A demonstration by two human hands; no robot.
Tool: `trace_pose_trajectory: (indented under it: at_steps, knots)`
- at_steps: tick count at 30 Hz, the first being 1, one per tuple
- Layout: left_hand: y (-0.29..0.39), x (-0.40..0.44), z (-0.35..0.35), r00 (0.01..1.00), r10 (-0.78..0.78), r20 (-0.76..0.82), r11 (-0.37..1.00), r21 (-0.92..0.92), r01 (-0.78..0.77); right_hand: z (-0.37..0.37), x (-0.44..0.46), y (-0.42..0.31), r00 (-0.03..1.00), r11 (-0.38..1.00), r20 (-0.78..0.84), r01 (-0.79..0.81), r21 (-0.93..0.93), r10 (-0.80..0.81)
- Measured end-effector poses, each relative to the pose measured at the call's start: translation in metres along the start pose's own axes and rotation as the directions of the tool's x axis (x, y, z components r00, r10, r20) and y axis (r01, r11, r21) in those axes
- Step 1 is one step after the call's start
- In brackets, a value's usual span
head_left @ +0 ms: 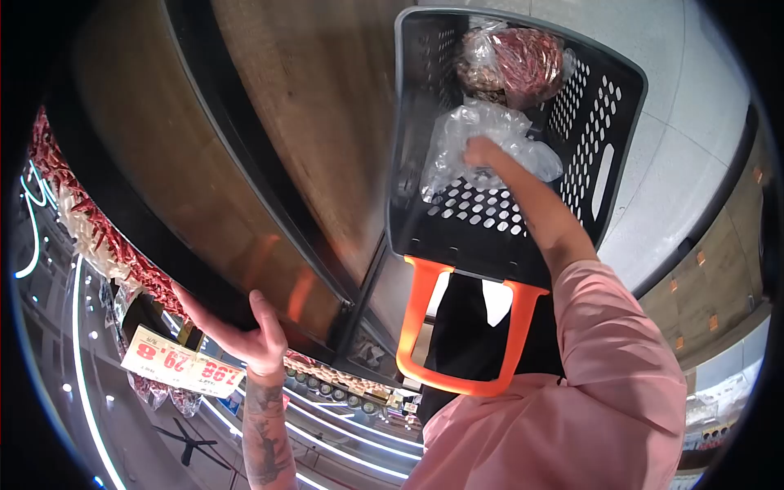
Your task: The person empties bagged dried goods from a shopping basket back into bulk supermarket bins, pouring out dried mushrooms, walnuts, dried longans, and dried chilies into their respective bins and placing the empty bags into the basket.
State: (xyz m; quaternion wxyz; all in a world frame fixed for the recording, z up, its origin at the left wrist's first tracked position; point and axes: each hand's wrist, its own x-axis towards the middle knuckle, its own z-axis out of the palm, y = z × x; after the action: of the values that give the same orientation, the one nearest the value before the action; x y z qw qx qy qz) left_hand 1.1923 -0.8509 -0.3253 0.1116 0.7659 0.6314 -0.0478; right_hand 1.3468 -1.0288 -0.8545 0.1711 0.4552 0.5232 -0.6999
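Clear plastic bag (447,147): inside black basket (416,98), just beside reddish-filled bag (523,69) | right hand (483,153): grip closed on clear plastic bag | left hand (260,341): grip loosely open, thumb spread, against table's black edge (175,237) | price sign (184,365): near left hand

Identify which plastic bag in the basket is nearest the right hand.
The whitish clear bag, nearer the orange handle; the other bag shows red contents, farther away.
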Motion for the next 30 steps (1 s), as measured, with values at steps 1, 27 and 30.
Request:
trace_pose_trajectory:
  at_steps: [1,27,30]
  knots:
    - [0.001,0.000,0.001,1.000,-0.002,0.002,1.000,-0.006,0.002,-0.028,-0.013,-0.002,0.991,0.997,-0.135,-0.002,0.076,0.012]
    - [0.002,0.001,0.002,1.000,-0.020,-0.012,0.999,0.045,0.020,-0.007,-0.052,-0.006,0.902,0.929,-0.222,-0.362,0.078,0.370]
    - [-0.002,-0.001,0.001,1.000,-0.003,-0.024,0.998,0.062,0.005,-0.051,-0.059,-0.033,0.455,0.954,-0.849,-0.003,0.299,0.268]
